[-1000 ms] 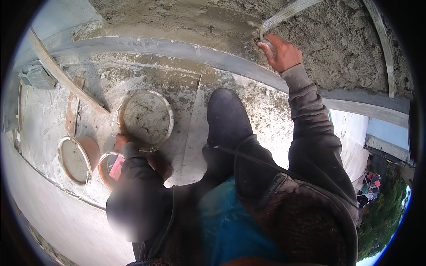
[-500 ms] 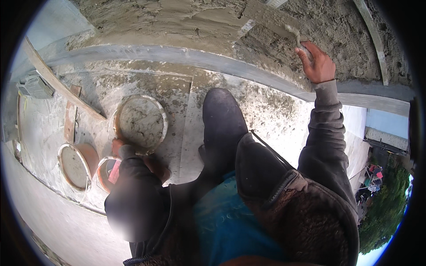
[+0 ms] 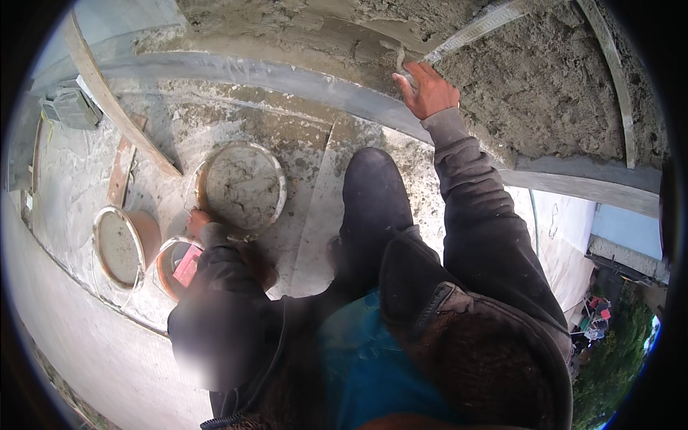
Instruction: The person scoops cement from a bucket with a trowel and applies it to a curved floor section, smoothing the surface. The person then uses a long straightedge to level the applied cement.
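My right hand [image 3: 430,92] is closed round the handle of a plastering trowel [image 3: 400,59]. Its mortar-smeared blade lies against the wet grey mortar [image 3: 301,32] on the wall, left of a pale strip [image 3: 476,32]. Down at the left, my left hand [image 3: 198,222] grips the side of a large round bucket [image 3: 281,188] by its rim, fingers partly hidden. Grey mortar [image 3: 240,183] fills much of that bucket, which appears raised or tilted toward the wall.
Two more buckets stand at the left: one holding grey material [image 3: 147,236], the other with a pink-red flat object [image 3: 188,266]. A long curved-looking board [image 3: 115,107] leans there by grey blocks [image 3: 72,109]. My dark boot [image 3: 376,186] is mid-floor. A second strip [image 3: 615,86] crosses the rough wall.
My right hand and the trowel have swept left along the wall, past the pale strip. My left hand stays at the bucket. The whole view has shifted slightly.
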{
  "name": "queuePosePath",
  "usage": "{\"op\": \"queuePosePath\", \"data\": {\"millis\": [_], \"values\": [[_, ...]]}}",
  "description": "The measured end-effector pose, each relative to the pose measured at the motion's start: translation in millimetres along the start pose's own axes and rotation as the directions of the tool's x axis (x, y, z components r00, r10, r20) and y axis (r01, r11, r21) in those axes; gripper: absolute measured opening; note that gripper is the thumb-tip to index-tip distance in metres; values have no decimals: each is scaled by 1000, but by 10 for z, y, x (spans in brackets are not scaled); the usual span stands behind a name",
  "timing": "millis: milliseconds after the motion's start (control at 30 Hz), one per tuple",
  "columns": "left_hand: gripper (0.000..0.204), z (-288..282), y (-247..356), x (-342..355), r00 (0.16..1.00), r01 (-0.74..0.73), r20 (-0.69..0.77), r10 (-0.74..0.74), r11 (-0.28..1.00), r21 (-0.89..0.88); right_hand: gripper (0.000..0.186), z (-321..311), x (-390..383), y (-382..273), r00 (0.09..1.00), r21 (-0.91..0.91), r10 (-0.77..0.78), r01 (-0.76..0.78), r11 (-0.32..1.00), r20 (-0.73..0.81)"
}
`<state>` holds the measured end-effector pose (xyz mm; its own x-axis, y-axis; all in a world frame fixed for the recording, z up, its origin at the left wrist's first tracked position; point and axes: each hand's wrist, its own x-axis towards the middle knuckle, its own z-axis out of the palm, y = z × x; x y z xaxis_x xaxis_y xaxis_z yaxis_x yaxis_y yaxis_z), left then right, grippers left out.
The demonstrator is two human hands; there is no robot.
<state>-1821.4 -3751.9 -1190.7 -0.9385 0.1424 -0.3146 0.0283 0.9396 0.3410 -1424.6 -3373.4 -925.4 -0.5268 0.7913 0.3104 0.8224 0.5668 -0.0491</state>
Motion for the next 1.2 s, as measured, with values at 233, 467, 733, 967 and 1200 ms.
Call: {"op": "queuePosePath", "data": {"millis": [233,467,733,967,1200], "values": [[47,-108,87,1,990,122,67,-122,993,3,37,-683,56,320,996,-4,11,-12,1000,-93],[55,124,-194,269,996,59,66,-52,993,-99,37,-1471,-90,689,992,-100,88,-98,990,-94],[36,-344,495,-330,990,-123,98,101,957,261,26,-1347,-570,-57,996,-6,-83,83,997,-23],[41,-702,919,-784,991,120,108,-79,880,-459,32,555,-618,-1860,662,54,-452,530,846,598],[41,-694,526,-729,989,72,148,-5,891,-448,30,210,-516,-1685,608,220,-524,504,835,597]]}}
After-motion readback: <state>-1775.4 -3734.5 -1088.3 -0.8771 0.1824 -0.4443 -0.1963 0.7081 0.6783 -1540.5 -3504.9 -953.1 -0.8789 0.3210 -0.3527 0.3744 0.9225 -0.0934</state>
